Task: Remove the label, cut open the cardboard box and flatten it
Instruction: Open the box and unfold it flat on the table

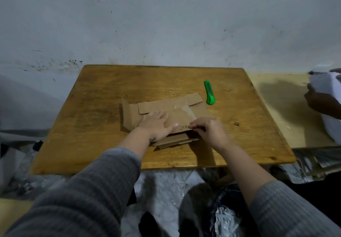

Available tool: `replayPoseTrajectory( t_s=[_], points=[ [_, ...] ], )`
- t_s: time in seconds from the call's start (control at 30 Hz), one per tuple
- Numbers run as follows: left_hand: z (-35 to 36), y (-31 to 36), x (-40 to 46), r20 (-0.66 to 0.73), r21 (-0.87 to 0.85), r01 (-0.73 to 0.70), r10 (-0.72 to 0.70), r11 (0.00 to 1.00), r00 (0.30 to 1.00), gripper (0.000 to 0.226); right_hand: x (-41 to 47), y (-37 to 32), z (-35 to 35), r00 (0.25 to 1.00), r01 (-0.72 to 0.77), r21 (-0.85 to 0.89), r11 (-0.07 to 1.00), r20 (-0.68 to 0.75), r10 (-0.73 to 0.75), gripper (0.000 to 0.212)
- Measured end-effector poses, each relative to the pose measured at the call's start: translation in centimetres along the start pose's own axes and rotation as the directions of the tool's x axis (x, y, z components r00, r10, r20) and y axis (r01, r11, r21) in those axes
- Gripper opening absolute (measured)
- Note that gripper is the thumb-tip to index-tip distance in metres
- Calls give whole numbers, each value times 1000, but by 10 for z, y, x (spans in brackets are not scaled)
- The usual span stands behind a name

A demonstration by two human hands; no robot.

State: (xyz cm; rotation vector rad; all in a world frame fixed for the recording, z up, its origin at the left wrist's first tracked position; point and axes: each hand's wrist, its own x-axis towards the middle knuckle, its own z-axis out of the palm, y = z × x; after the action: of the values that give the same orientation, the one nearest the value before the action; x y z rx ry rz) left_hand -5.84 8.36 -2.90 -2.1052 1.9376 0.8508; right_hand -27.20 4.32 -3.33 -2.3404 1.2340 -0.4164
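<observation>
Cardboard box (166, 111) lay cut open and mostly flat mid-tabletop (92, 98). My left hand (156, 126) pressed it down, palm flat, grip released. My right hand (210, 131) pinched the near panel's edge. A green utility knife (209, 92) sat just beyond. I judged flattening underway; next, creasing that flap down.

At the centre of the frame you can read dark handwritten marks, roughly "nh", on the near edge of the flattened cardboard box (177, 115), between your two thumbs; nothing else is legible.
</observation>
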Motion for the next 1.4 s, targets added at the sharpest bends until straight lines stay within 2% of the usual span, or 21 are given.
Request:
replayPoseTrajectory(
  t_s=[0.1,0.2,0.33,0.4,0.53,0.67,0.8,0.87,1.03,1.1,1.17,1.27,1.33,1.4],
  points=[
    [11,4,0,-16,29,38,-38,999,999,76,-5,10,6,999,13,-1,1000,47,-13,27],
    [22,7,0,-36,22,67,-66,997,997,74,-7,19,5,994,31,-139,990,112,-15,38],
    [28,12,-2,-79,7,92,-91,996,993,77,-13,32,5,950,-9,-199,980,303,71,70],
    [26,13,-2,-69,4,101,-101,995,993,79,-16,37,7,951,8,-175,984,307,47,86],
    [25,14,-2,-56,24,105,-103,994,993,87,-20,46,6,947,60,-140,988,321,-12,98],
    [15,20,-3,-1,-69,116,-116,991,993,103,-16,45,8,965,41,-114,993,262,-9,84],
    [-2,31,-7,27,-156,160,-158,975,987,85,-2,34,19,988,-52,-37,998,142,56,61],
    [0,33,-5,-37,-122,174,-180,977,983,79,4,30,25,993,-103,-9,995,55,103,59],
    [36,35,12,-369,57,208,-173,977,913,65,14,31,41,979,-198,-30,980,-47,197,67],
    [54,34,17,-390,67,217,-175,974,904,63,15,33,43,964,-241,-6,971,-115,238,74],
    [68,30,20,-390,33,201,-173,979,905,62,14,38,41,915,-359,15,933,-193,355,76],
    [78,27,23,-418,20,196,-170,980,893,60,11,52,32,830,-518,-37,855,-262,492,60],
    [80,26,26,-434,17,202,-175,979,884,59,9,59,28,837,-513,-59,856,-255,484,49],
    [82,25,28,-454,2,205,-182,979,872,59,10,60,27,855,-477,9,879,-228,466,42]
  ],
)
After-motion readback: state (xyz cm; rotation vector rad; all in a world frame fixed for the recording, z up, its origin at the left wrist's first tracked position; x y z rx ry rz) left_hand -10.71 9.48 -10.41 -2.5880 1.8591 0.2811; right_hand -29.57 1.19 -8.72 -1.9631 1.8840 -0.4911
